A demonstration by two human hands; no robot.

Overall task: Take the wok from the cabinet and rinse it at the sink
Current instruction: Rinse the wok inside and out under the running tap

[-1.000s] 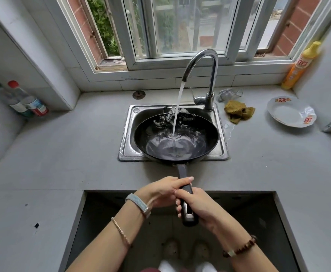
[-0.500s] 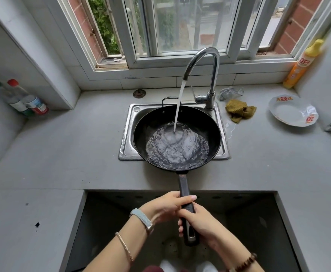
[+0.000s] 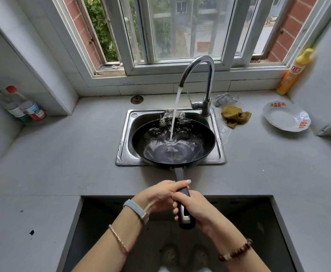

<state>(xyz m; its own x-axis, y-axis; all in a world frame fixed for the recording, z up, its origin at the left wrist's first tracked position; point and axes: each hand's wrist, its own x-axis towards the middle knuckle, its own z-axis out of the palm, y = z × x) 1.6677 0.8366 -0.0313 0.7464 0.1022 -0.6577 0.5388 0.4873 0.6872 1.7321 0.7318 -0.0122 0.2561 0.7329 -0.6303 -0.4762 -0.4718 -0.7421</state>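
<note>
1 wok point(image 3: 145, 140), 1 sink point(image 3: 127, 148), 1 faucet point(image 3: 210, 75), 1 plate point(image 3: 278, 119), 2 hands point(image 3: 160, 195) point(image 3: 197, 208).

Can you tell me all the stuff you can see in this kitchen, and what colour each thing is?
counter: 1, grey, runs wall to wall
sink: 1, steel, set in the counter
wok: 1, black, over the sink
tap: 1, silver, behind the sink, running into the wok
cloth: 1, mustard-yellow, right of the tap
plate: 1, white with red marks, on the counter, far right
bottle: 1, yellow and orange, right corner by the window
capped bottles: 2, red cap and green cap, far left
left hand: 1, grips the wok's handle, nearer the pan
right hand: 1, grips the handle's end
</note>
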